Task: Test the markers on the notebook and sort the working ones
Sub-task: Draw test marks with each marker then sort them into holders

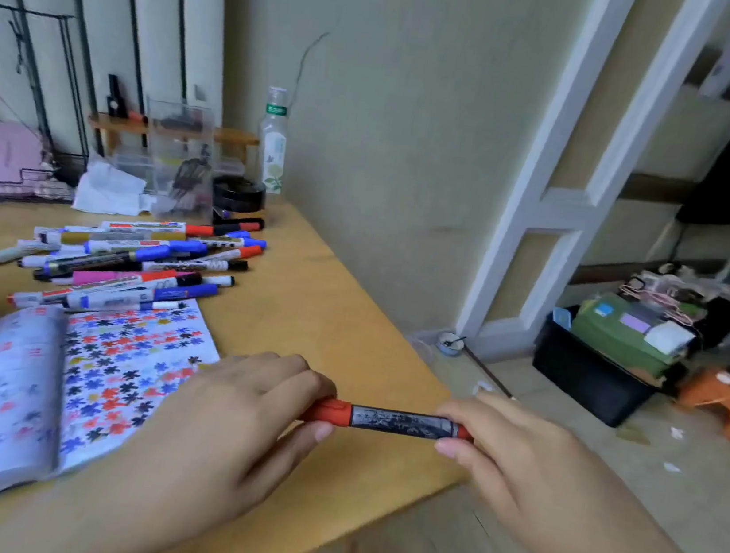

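Held red marker (395,421) level over counter (348,320) edge; left hand (238,417) fingers clamped on cap end, right hand (510,462) fingers pinched the other. Notebook (61,385) lay left of them.

Reds, blues and a yellow-tan desk (334,318)

Marker (395,421) — grey-black barrel, red ends; notebook (133,366) page white, dotted with red, blue and black flower marks; pile of markers (132,264) — blue, red, pink, black caps.

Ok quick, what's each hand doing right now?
Left hand: gripping the red cap end of the marker.
Right hand: pinching the marker's other end.
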Demonstrator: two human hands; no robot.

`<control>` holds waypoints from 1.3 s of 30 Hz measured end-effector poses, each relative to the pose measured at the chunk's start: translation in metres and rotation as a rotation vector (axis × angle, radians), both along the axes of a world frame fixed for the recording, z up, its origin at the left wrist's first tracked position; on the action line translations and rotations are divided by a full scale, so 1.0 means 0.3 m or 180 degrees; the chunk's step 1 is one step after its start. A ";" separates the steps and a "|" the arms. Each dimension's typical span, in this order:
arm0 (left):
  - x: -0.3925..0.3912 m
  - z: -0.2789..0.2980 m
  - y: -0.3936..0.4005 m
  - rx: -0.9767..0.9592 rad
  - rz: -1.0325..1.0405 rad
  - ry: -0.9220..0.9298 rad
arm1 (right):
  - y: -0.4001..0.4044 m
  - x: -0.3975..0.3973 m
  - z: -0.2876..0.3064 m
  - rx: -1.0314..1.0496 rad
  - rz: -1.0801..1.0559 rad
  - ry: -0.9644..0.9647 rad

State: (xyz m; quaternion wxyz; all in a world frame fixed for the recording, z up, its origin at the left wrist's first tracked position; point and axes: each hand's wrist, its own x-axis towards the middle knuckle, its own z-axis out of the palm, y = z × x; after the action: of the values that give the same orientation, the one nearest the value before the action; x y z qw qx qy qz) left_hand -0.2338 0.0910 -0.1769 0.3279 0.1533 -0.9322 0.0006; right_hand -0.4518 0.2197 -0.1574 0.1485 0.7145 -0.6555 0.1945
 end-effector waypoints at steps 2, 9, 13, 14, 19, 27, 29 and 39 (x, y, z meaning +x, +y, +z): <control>-0.110 0.000 0.076 0.0087 -0.0112 0.0024 | 0.141 -0.093 -0.014 -0.0018 -0.0308 -0.0214; -0.531 -0.112 0.321 0.0150 -0.0698 -0.0170 | 0.680 -0.392 -0.184 0.0237 -0.1849 -0.0742; -0.722 -0.240 0.460 0.0296 -0.1356 -0.0480 | 0.871 -0.458 -0.339 0.0637 -0.2621 -0.0961; -0.752 -0.274 0.490 0.0312 -0.1455 -0.0563 | 0.899 -0.466 -0.380 0.0772 -0.2703 -0.1026; -0.809 -0.394 0.570 0.0375 -0.1538 -0.0920 | 0.957 -0.500 -0.570 0.1159 -0.2876 -0.1490; -0.745 -0.416 0.519 0.0401 -0.1159 -0.0949 | 0.826 -0.490 -0.601 0.1302 -0.2411 -0.1770; -0.726 -0.393 0.497 0.0358 -0.1103 -0.0844 | 0.754 -0.470 -0.547 0.1076 -0.2110 -0.1834; -0.413 -0.144 0.190 0.0053 -0.0199 -0.0536 | 0.254 -0.272 -0.195 0.0393 -0.0608 -0.1430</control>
State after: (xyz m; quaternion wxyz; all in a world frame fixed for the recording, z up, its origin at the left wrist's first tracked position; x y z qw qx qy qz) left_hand -0.3576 0.1479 -0.2200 0.2469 0.1262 -0.9608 -0.0045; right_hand -0.5335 0.2959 -0.2159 -0.0271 0.5958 -0.7472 0.2931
